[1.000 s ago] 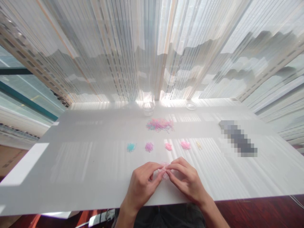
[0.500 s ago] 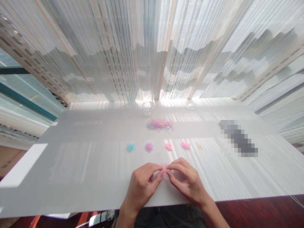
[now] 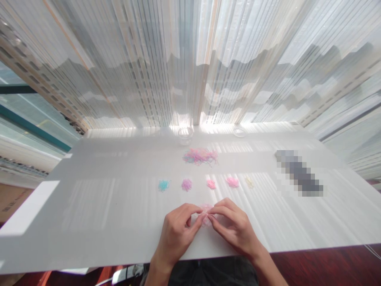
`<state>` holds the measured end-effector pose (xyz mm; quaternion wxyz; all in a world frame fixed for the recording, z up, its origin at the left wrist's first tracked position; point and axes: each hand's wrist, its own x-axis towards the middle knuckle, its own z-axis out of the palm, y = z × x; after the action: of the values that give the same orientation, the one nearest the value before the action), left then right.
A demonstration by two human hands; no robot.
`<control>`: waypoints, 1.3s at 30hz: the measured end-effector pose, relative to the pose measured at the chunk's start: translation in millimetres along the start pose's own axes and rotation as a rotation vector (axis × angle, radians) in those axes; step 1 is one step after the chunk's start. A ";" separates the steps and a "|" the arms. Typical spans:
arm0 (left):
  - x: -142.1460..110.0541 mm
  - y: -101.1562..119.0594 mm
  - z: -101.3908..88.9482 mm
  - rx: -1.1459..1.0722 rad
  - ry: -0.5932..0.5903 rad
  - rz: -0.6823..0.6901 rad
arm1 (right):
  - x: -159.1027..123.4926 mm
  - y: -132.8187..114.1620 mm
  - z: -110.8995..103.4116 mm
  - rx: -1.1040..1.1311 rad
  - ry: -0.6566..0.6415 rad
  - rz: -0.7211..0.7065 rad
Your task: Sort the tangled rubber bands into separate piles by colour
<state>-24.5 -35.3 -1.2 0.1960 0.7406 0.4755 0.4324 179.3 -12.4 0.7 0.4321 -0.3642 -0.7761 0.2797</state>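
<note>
Left to right. Carton at far left, below the white table. Power strip under the near edge. Teal pile starts a row of 5 small piles. Left hand: thumb and index tips narrow, at the pale pink tangle; can't tell if they grip a strand. Clear cup near the far edge. Purple pile is 2nd in row. Mixed pile sits behind the row. Pale pink tangle is on the near side, between both hands' fingertips. Coral pile 3rd. Pink pile 4th. Right hand: tips also narrow at the tangle, grip unclear. Clear lid near far edge. Yellow pile 5th. Pixelated object farther right.
</note>
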 end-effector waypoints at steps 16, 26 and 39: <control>-1.4 -0.1 -0.6 0.011 -0.004 0.000 | 1.6 -1.6 0.4 -0.019 0.046 -0.013; -3.0 -3.0 0.2 -0.007 -0.008 -0.008 | 1.4 -0.9 1.0 -0.028 0.062 -0.011; -3.3 -2.4 -0.1 -0.012 -0.007 0.007 | 0.1 -0.2 1.8 -0.028 0.047 -0.008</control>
<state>-26.5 -37.0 -4.3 0.2007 0.7424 0.4696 0.4336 177.7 -12.7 0.0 0.4465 -0.3735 -0.7710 0.2584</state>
